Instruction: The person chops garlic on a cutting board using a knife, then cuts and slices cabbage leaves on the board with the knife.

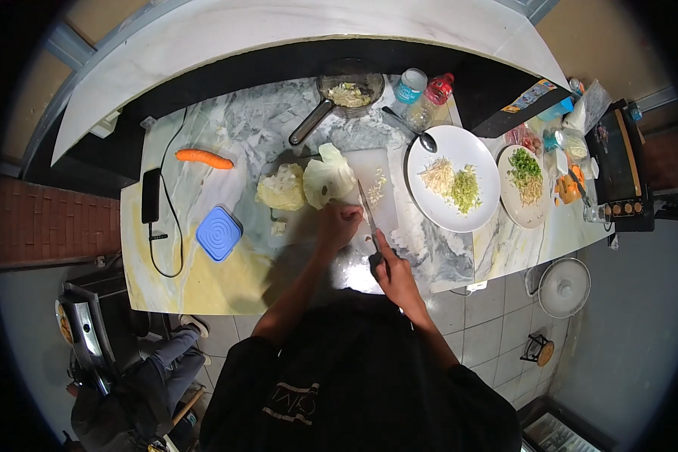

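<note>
My right hand (395, 277) grips a knife (368, 207), its blade pointing away from me over the white cutting board (369, 162). Beside the blade, my left hand (340, 224) is closed with curled fingertips at the board; whatever it may hold is hidden. Just beyond that hand lies a pale green cabbage leaf (328, 177) with a dark hole or spot. A cut piece of cabbage (282, 187) sits left of the leaf. Small chopped pale bits (377, 187) are scattered on the board right of the blade.
A white plate (429, 215) and a smaller plate (512, 207) hold chopped vegetables at right. Behind the board stand a pan (325, 84) and a red-capped bottle (429, 102). A carrot (205, 158), blue container (218, 233) and phone (151, 196) lie left. Another person (139, 392) is at lower left.
</note>
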Demonstrator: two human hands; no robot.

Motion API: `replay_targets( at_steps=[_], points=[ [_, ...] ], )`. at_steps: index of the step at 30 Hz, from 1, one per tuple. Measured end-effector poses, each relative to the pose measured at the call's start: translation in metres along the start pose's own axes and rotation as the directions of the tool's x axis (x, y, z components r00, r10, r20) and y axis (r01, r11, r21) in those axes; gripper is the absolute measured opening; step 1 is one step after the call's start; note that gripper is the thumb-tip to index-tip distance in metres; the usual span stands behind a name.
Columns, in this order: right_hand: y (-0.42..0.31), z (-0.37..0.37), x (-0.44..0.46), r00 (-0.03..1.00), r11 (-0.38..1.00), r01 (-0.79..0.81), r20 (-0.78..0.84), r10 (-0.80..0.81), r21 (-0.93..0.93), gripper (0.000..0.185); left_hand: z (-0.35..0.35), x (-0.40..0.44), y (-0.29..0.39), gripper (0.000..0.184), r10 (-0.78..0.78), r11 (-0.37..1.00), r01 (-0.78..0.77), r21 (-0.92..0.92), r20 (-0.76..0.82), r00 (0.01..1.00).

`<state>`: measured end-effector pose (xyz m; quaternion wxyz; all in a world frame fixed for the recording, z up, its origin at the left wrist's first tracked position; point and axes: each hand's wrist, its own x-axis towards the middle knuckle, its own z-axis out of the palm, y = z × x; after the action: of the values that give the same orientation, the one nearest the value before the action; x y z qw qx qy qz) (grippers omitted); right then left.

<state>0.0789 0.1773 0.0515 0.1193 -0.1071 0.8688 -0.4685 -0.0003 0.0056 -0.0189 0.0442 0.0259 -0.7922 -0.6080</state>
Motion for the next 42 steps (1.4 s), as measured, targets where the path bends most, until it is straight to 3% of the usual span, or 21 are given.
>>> replay_targets(
  at_steps=[14, 18, 27, 35, 39, 42],
  points=[
    [-0.004, -0.001, 0.003, 1.0, 1.0, -0.015, 0.011, 0.015, -0.008, 0.076, -0.001, -0.001, 0.001, 0.014, 0.003, 0.997, -0.001, 0.083, -0.02, 1.0],
    [-0.002, 0.0, 0.004, 0.999, 1.0, -0.031, 0.013, 0.031, 0.002, 0.075, -0.001, -0.003, 0.002, 0.015, -0.046, 0.999, 0.046, 0.02, -0.011, 0.999],
    [-0.004, 0.002, 0.007, 0.999, 0.999, -0.024, -0.024, 0.024, -0.027, 0.075, 0.005, -0.004, -0.007, 0.014, 0.061, 0.996, -0.057, 0.065, -0.055, 0.997],
    [-0.008, 0.009, 0.013, 0.999, 1.0, -0.012, -0.052, 0.012, -0.003, 0.076, -0.001, -0.005, 0.016, 0.014, -0.009, 0.994, 0.014, 0.113, -0.046, 0.999],
    [-0.006, 0.012, 0.012, 0.999, 1.0, 0.02, -0.041, -0.02, 0.007, 0.078, 0.003, -0.006, 0.011, 0.014, 0.003, 1.0, -0.003, 0.003, -0.087, 0.996],
    [-0.01, 0.01, 0.012, 1.0, 1.0, 0.005, -0.014, -0.006, -0.011, 0.078, 0.003, -0.007, 0.01, 0.014, 0.001, 0.996, 0.005, 0.089, -0.077, 0.997]
  ],
)
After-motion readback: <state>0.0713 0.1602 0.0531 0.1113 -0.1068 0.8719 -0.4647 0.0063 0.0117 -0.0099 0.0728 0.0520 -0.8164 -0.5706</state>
